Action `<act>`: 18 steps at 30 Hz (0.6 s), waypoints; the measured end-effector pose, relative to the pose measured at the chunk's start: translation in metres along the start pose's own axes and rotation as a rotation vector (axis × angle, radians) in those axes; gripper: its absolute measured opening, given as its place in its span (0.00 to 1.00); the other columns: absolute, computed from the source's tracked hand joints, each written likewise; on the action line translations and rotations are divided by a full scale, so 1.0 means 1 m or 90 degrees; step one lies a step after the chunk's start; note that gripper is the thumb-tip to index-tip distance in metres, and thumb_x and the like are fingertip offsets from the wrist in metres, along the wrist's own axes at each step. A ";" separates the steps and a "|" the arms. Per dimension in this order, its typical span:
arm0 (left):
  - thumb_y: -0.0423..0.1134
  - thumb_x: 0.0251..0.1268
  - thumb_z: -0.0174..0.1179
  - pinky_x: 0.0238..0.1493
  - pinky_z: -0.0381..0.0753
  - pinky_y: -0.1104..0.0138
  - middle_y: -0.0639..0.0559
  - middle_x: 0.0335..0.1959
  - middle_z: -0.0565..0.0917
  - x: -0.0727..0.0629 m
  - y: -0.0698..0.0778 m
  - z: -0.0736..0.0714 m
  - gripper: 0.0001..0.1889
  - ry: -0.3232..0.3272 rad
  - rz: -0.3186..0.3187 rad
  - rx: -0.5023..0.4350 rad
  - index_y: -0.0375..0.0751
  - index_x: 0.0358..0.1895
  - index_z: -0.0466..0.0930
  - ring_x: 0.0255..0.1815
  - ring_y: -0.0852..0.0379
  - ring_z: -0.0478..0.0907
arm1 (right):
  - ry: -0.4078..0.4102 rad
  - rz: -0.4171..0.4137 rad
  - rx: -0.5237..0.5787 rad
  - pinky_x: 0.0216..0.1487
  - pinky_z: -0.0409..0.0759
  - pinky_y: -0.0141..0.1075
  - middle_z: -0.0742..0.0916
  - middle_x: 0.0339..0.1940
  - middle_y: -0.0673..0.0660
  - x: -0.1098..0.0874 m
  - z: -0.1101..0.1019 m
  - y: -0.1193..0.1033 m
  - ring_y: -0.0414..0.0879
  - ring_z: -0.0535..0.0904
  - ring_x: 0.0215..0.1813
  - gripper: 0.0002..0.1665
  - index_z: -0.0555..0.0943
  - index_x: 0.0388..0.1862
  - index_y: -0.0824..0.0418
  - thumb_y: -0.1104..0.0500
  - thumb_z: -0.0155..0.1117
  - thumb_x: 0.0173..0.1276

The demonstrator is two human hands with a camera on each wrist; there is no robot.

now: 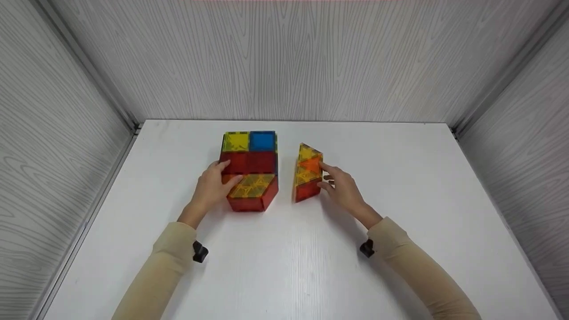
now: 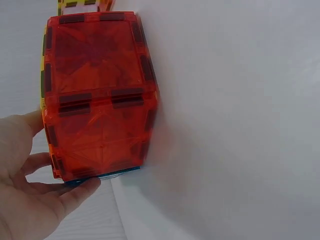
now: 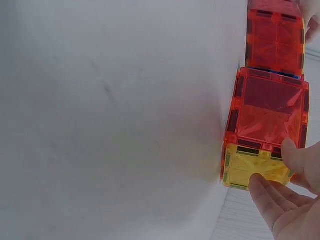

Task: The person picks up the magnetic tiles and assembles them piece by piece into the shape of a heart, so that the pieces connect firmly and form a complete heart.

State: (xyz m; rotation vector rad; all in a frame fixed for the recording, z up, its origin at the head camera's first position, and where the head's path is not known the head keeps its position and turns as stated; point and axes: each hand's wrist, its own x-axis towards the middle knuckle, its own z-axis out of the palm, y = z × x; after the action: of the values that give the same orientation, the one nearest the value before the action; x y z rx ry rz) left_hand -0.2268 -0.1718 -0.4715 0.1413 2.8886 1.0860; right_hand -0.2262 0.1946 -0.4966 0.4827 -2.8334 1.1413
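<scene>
A block of magnetic tiles (image 1: 261, 163) stands left of centre, its top yellow, blue and dark red, with a slanted front of yellow triangles and red sides. My left hand (image 1: 210, 187) grips its left side, the thumb near the triangles; in the left wrist view its fingers (image 2: 80, 192) reach the block's far end. Right of it, across a narrow gap in the head view, stands a smaller magnetic-tile piece (image 1: 306, 175) with yellow and orange triangles on top and red at its near end. My right hand (image 1: 344, 189) holds that piece by its right side, fingertips on the yellow tile (image 3: 257, 167).
Both pieces stand on a white table (image 1: 275, 266). Wood-grained panels rise behind it (image 1: 284, 62) and along its left and right edges. Small dark devices (image 1: 200, 252) sit at both sleeve cuffs.
</scene>
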 end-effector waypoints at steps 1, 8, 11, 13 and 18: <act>0.51 0.77 0.63 0.80 0.69 0.44 0.29 0.78 0.67 -0.001 0.003 0.003 0.39 0.001 0.002 -0.002 0.32 0.80 0.63 0.78 0.33 0.69 | 0.002 0.002 0.005 0.64 0.86 0.50 0.82 0.70 0.68 0.001 0.000 0.001 0.60 0.87 0.62 0.38 0.68 0.81 0.64 0.64 0.68 0.74; 0.52 0.77 0.63 0.79 0.71 0.45 0.29 0.78 0.68 -0.001 0.020 0.018 0.38 0.008 0.003 -0.009 0.33 0.80 0.64 0.78 0.34 0.70 | 0.008 0.023 0.007 0.65 0.86 0.49 0.82 0.72 0.67 0.013 0.003 0.007 0.61 0.87 0.63 0.38 0.66 0.82 0.60 0.66 0.64 0.77; 0.52 0.77 0.63 0.79 0.70 0.45 0.29 0.79 0.67 -0.001 0.024 0.022 0.38 0.008 0.002 -0.011 0.34 0.80 0.64 0.78 0.34 0.69 | 0.009 0.029 0.007 0.65 0.85 0.50 0.83 0.70 0.67 0.019 0.004 0.010 0.61 0.87 0.62 0.38 0.66 0.83 0.58 0.67 0.63 0.77; 0.52 0.77 0.63 0.79 0.70 0.45 0.29 0.79 0.67 -0.001 0.025 0.025 0.38 0.010 0.002 -0.011 0.33 0.80 0.65 0.79 0.33 0.69 | 0.009 0.030 0.009 0.66 0.85 0.50 0.83 0.70 0.67 0.024 0.005 0.012 0.61 0.87 0.62 0.38 0.65 0.83 0.57 0.67 0.62 0.78; 0.52 0.77 0.63 0.79 0.71 0.45 0.29 0.78 0.68 -0.001 0.031 0.032 0.37 0.010 0.010 -0.012 0.33 0.79 0.66 0.78 0.34 0.70 | -0.007 0.039 0.023 0.66 0.85 0.50 0.82 0.72 0.67 0.033 0.007 0.014 0.61 0.87 0.62 0.39 0.63 0.85 0.57 0.67 0.61 0.79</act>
State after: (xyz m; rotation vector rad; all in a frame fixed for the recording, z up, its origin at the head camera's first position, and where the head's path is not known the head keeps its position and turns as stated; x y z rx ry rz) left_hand -0.2213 -0.1283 -0.4751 0.1562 2.8961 1.1208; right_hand -0.2613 0.1899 -0.5056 0.4087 -2.8602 1.2054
